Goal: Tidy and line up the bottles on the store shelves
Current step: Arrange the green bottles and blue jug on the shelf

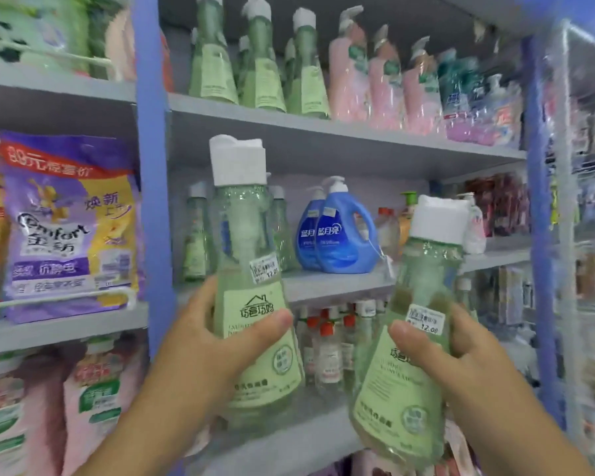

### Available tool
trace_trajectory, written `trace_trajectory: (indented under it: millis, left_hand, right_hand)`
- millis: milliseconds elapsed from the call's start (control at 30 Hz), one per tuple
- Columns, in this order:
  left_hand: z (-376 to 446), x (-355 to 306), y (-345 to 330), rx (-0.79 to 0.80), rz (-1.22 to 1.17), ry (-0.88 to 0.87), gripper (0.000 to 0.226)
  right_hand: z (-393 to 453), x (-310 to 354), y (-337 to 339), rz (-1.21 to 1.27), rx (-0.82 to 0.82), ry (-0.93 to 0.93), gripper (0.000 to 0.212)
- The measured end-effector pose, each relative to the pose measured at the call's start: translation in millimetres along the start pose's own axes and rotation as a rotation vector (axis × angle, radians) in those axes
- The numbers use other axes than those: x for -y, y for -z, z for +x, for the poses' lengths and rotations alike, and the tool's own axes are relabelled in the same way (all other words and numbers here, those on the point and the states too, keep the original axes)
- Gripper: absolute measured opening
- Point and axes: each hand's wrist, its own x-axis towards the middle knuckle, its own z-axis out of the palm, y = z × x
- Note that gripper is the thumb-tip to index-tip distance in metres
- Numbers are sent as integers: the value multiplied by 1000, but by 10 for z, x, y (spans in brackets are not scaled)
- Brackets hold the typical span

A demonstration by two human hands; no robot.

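Note:
I hold two pale green bottles with white caps in front of the shelves. My left hand (217,341) grips the left bottle (251,262) upright around its lower body, thumb across the label. My right hand (461,359) grips the right bottle (416,321), which tilts slightly to the right. Both carry a 12.00 price sticker. More green bottles of the same kind (198,235) stand at the back left of the middle shelf (330,283), and three stand on the top shelf (265,63).
Two blue detergent jugs (340,231) stand on the middle shelf, pink pump bottles (382,77) on the top shelf. Small clear bottles with red caps (327,348) fill the shelf below. A purple Comfort bag (69,225) sits in the left bay beyond the blue upright (152,166).

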Motion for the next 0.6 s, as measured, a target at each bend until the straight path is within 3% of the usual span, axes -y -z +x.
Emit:
trace_trajectory:
  millis: [133, 267, 467, 600]
  left_hand:
    - [633, -140, -359, 15, 20, -95, 45]
    - [1344, 33, -725, 16, 40, -109, 40]
    - [2185, 382, -1138, -31, -11, -44, 41]
    - [2464, 534, -1275, -55, -14, 32, 44]
  right_hand:
    - [704, 136, 239, -34, -11, 107, 49]
    - [1548, 89, 399, -79, -69, 219, 36]
    - [2566, -166, 725, -241, -86, 215, 29]
    - [3147, -437, 938, -297, -91, 163, 42]
